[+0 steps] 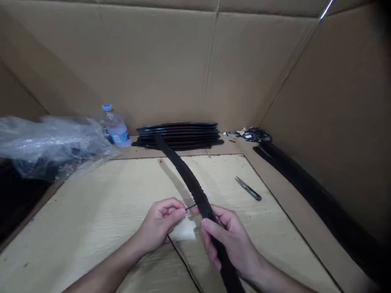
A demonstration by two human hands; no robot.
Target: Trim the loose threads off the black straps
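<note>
A long, curved black strip (pixel 185 171) slants across the board, with a ridged stretch around its middle that looks like cord wound about it. My right hand (pixel 227 240) grips the strip just below those ridges, thumb on top and fingers behind. To its left, my left hand (pixel 163 224) pinches a thin black cord (pixel 180 254). A short length of the cord runs taut from my fingertips to the strip's edge, and the rest hangs down toward the bottom of the view. The strip's lower end passes out of frame.
Thread snips (pixel 248 188) lie on the pale board (pixel 122 191) at right. Behind stand a stack of black strips (pixel 180 136), a water bottle (pixel 117 128) and crumpled clear plastic (pixel 55 142). Tangled cords (pixel 256 134) and long black pieces (pixel 305 195) lie along the right cardboard wall (pixel 336 101).
</note>
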